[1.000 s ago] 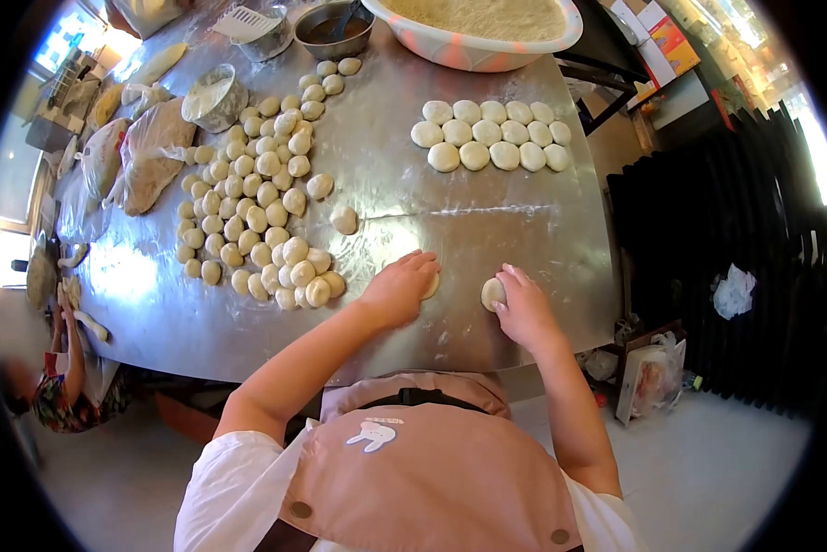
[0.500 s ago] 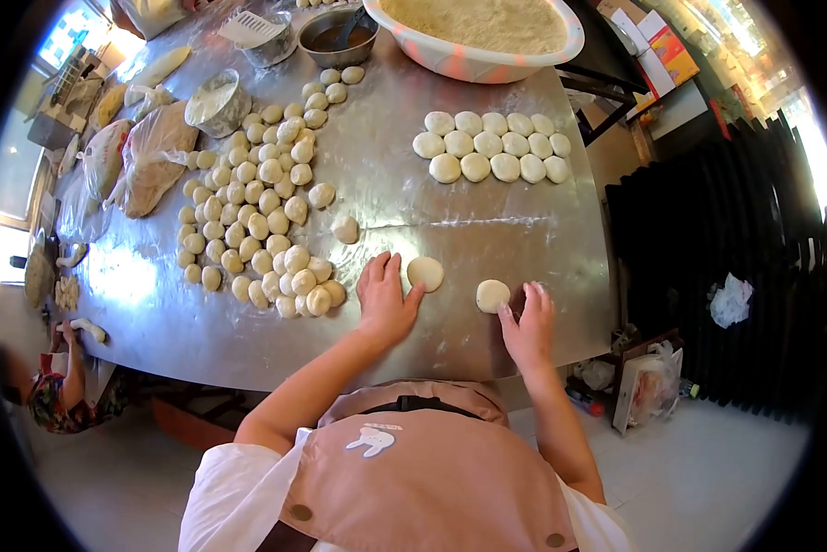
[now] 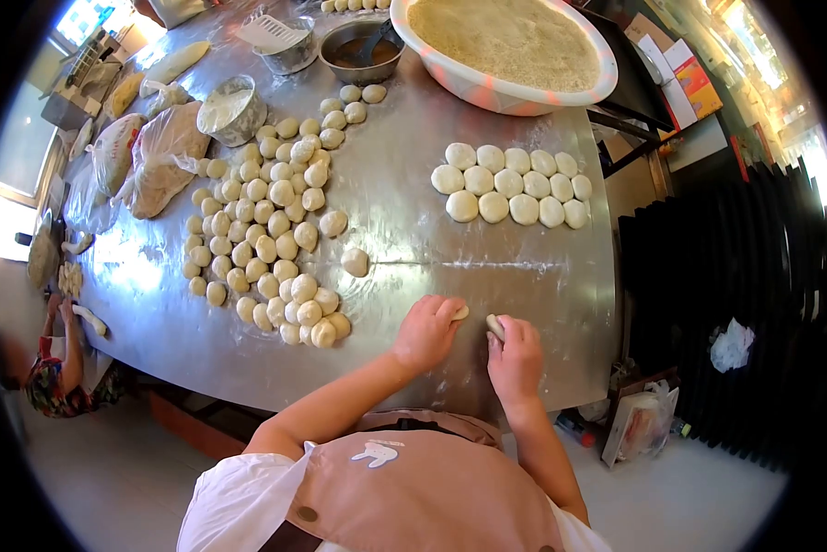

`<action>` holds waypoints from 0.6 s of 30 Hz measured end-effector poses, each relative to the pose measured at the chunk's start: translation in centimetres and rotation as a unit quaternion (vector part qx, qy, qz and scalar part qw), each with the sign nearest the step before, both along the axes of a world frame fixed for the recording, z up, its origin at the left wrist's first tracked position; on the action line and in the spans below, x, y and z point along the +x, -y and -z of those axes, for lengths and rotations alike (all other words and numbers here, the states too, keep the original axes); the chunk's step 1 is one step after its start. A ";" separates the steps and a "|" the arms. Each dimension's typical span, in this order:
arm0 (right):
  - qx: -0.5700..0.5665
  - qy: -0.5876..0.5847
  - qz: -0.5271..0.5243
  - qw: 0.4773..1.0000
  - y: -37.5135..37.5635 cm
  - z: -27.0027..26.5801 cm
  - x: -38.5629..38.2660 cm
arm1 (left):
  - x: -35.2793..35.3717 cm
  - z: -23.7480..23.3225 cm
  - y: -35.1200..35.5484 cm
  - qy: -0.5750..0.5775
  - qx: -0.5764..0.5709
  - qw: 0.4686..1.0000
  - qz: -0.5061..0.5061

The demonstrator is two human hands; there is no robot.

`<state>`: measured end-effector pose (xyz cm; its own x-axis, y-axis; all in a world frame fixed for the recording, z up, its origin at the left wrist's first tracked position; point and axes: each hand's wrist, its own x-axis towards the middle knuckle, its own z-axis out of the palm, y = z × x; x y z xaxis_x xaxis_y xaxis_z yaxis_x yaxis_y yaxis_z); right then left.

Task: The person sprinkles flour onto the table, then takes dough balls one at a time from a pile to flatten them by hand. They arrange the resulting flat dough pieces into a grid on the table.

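My left hand (image 3: 427, 333) is closed on a flat dough round (image 3: 460, 314), whose edge shows at the fingertips. To its right, my right hand (image 3: 515, 359) pinches another dough piece (image 3: 495, 327) between thumb and fingers. Both hands are over the near part of the metal table (image 3: 404, 373). A single dough ball (image 3: 355, 262) lies up and left of my left hand. Further left spreads a large group of dough balls (image 3: 275, 221), some stacked at the near end. Several smooth rounds (image 3: 493, 207) stand in three rows at the upper right.
A large white basin (image 3: 505, 92) of crumbly filling stands at the back, beside a metal bowl (image 3: 363, 64) with a ladle. A floury tub (image 3: 232, 110) and bagged dough (image 3: 163, 161) are at the left. Another person's hands (image 3: 59, 308) work at the far-left edge.
Both hands have picked up the dough rounds that lay flat on the table. They have come closer together, and my left hand has moved right. The camera view has shifted.
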<state>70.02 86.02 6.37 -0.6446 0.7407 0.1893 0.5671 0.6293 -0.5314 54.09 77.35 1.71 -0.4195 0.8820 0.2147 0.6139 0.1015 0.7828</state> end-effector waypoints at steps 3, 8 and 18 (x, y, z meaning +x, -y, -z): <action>-0.034 0.050 -0.012 0.998 -1.2 1.5 0.3 | -0.6 0.8 -0.5 0.016 -0.057 0.998 0.012; -0.165 -0.008 0.034 0.986 -3.1 0.8 -2.4 | -5.4 -1.6 -4.1 0.190 -0.125 0.966 -0.119; -0.190 -0.128 -0.019 0.973 -5.6 5.1 -18.0 | -22.2 -2.6 -16.2 0.194 -0.200 0.954 -0.112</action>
<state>51.99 91.58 1.26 -0.6410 0.7648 0.0646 0.3655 0.3782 -0.8505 31.92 93.60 4.32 -0.5872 0.7392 -0.3298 0.2129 0.5341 0.8182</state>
